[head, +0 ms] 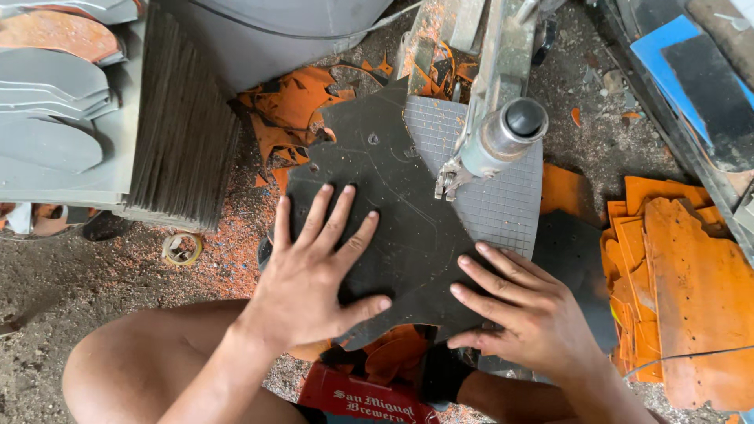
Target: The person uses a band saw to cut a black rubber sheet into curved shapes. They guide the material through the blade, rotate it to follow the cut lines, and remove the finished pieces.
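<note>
Two bare hands press flat on a dark sheet, a thin, matte, irregularly cut piece of rubbery-looking material with jagged edges and a few small holes. The left hand lies palm-down with fingers spread, its grip open, nothing clasped; the sheet runs under its fingers and away ahead of them. The right hand is likewise open and flat, fingertips on the sheet's near right edge, thumb at the rim. Beyond both grips the sheet rests on a grey gridded table of a cutting machine, whose metal head (shiny, cylindrical, with a black cap) stands just past the sheet's far right edge. Orange offcuts litter the gritty floor beyond the left grip; a stack of orange sheets lies outward of the right grip.
</note>
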Tool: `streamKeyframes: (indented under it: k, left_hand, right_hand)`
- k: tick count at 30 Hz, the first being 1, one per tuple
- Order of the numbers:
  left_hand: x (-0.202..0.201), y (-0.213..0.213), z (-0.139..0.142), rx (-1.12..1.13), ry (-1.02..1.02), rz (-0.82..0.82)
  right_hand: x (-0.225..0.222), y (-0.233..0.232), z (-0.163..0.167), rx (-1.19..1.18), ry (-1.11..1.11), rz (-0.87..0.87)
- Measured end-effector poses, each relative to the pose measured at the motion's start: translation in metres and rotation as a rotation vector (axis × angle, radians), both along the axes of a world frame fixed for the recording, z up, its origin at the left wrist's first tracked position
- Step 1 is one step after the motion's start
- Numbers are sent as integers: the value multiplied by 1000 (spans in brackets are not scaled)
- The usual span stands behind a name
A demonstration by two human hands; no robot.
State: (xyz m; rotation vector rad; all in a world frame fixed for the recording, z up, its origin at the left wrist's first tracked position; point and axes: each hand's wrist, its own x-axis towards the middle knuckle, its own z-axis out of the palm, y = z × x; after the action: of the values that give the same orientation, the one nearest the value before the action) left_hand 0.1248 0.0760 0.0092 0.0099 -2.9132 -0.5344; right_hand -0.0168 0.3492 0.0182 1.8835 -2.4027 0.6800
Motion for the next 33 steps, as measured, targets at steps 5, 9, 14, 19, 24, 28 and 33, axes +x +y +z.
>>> streamKeyframes:
  k: [5,9,14,19,24,28,33]
  left_hand:
    - [-13,-26,6,19,-15,-83]
    - [-21,-41,7,81,-40,-119]
    - [-29,-53,8,101,-18,-196]
    - [-36,-62,7,118,-1,-243]
    - [-37,-63,6,123,2,-247]
    - [-39,-62,7,114,2,-237]
    - [-34,-56,10,120,9,-215]
  right_hand:
    - [11,-13,-9,-42,15,-18]
    - [20,-19,-15,-50,45,-49]
    - [33,-24,-20,-80,63,-99]
    - [44,-28,-20,-79,61,-127]
    - [47,-29,-21,-81,47,-144]
    - [44,-28,-23,-93,55,-136]
    - [38,-24,-25,-97,59,-123]
